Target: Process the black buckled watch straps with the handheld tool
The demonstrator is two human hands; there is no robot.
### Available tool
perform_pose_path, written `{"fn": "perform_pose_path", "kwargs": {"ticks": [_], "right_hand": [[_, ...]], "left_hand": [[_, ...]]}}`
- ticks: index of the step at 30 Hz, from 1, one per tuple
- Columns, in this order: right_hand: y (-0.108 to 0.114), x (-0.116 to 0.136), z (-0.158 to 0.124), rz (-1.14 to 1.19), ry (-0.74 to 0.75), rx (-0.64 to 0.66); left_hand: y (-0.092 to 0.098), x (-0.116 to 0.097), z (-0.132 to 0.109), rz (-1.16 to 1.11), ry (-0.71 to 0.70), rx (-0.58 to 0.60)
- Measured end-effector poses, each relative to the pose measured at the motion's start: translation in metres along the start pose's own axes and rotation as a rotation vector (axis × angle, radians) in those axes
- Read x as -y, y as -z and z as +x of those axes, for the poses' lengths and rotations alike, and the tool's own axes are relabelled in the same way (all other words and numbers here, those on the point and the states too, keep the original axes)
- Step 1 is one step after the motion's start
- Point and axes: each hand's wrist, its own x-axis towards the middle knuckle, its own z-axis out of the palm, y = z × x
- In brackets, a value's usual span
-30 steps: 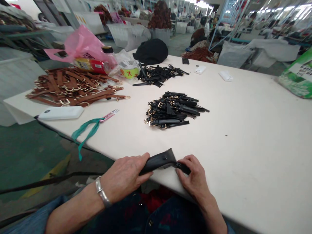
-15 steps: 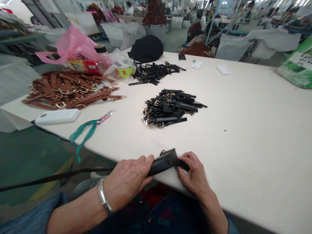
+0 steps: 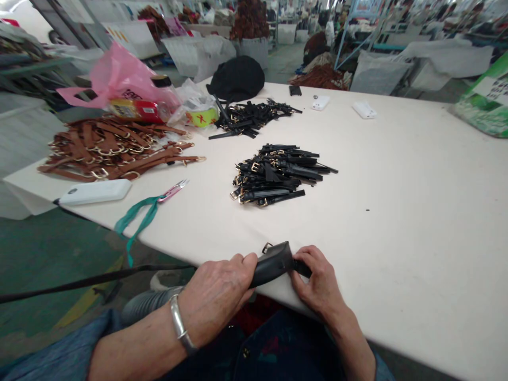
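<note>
My left hand (image 3: 222, 288) is wrapped round a black hand-held tool (image 3: 273, 264) with a broad, blunt end, at the table's front edge. Its exact kind I cannot make out. Against that end, my right hand (image 3: 319, 280) pinches a short black strap (image 3: 304, 268) between thumb and fingers. A small gold buckle (image 3: 267, 247) shows just behind the tool; what it joins is hidden. Beyond both hands, a pile of black buckled straps (image 3: 281, 174) lies on the white table (image 3: 413, 222).
Thread snips (image 3: 173, 191) with a green ribbon and a white case (image 3: 95, 191) lie at the left. Behind them are brown straps (image 3: 107, 145) and a pink bag (image 3: 119, 74). More black straps (image 3: 254, 117) and a black cap (image 3: 236, 79) lie farther back. A grey ribbed hose-like thing (image 3: 148, 305) passes under my left forearm.
Both hands, with the tool and the strap, have shifted slightly to the right in view. Their grips look the same, and the piles have not moved.
</note>
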Motion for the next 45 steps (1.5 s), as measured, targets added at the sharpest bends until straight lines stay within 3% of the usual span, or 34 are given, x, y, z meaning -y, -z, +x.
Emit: {"fn": "perform_pose_path", "kwargs": {"ticks": [8, 15, 21, 27, 32, 38, 45], "right_hand": [[0.002, 0.003, 0.002, -0.002, 0.016, -0.008], [0.003, 0.004, 0.002, -0.031, -0.009, 0.015], [0.003, 0.007, 0.002, -0.022, -0.013, 0.015], [0.002, 0.004, 0.002, -0.024, 0.002, -0.017], [0.000, 0.002, 0.003, -0.052, 0.015, -0.038], [-0.003, 0.009, 0.001, -0.094, 0.017, -0.036], [-0.009, 0.010, 0.000, -0.275, 0.209, -0.033]], "left_hand": [[-0.018, 0.028, 0.008, -0.141, -0.008, -0.119], [-0.019, 0.055, -0.003, -0.188, 0.142, -0.153], [-0.019, 0.042, -0.009, -0.120, 0.002, -0.073], [-0.019, 0.018, 0.002, -0.061, -0.043, -0.114], [-0.017, 0.034, 0.005, -0.147, 0.006, -0.152], [-0.012, 0.063, -0.012, -0.206, 0.126, -0.166], [-0.014, 0.067, -0.027, -0.235, 0.110, -0.123]]}}
